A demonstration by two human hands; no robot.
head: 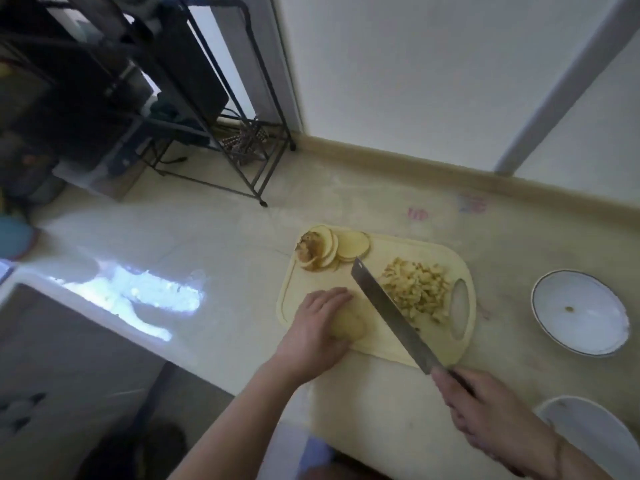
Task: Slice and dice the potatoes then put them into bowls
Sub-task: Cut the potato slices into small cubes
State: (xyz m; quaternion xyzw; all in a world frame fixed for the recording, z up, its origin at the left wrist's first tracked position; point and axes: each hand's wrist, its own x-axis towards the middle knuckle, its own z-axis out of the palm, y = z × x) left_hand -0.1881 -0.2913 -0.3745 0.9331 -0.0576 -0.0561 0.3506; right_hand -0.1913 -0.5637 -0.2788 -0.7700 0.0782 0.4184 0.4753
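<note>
A pale cutting board (388, 344) lies on the counter. My left hand (317, 332) grips a whole potato (349, 327) on the board's near left part. My right hand (485, 410) holds the handle of a long knife (388, 306), whose blade slants over the board just right of the potato. Round potato slices (337, 249) are fanned at the board's far left corner. A heap of diced potato (417, 289) sits on the right side. A white bowl (580, 311) stands to the right of the board, and another bowl (588, 431) shows at the lower right.
A black metal rack (221, 133) stands at the far left of the counter. The wall and a beige backsplash (450, 171) run along the back. The counter's left edge (104, 313) drops off to the floor. A blue round object (14, 240) lies at the far left.
</note>
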